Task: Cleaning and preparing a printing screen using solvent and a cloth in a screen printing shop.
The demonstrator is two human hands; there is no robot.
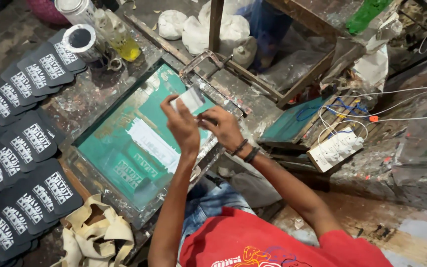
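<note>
My left hand [181, 126] is raised over a green screen-printing frame [124, 148] and holds a small white flat card or scraper [190, 99] by its lower edge. My right hand [223, 129], with dark bands on the wrist, is closed close beside it, its fingers touching the card's lower right side. A white ink patch [151, 141] lies across the middle of the screen, just under my left hand. The mesh below it carries a faint printed design.
Several black printed pieces [30, 143] lie in overlapping rows on the left. Tin cans [80, 39] and a bottle of yellow liquid [122, 42] stand at the back left. Cream rags [100, 232] lie at the front left. A white socket board [334, 148] with wires sits to the right.
</note>
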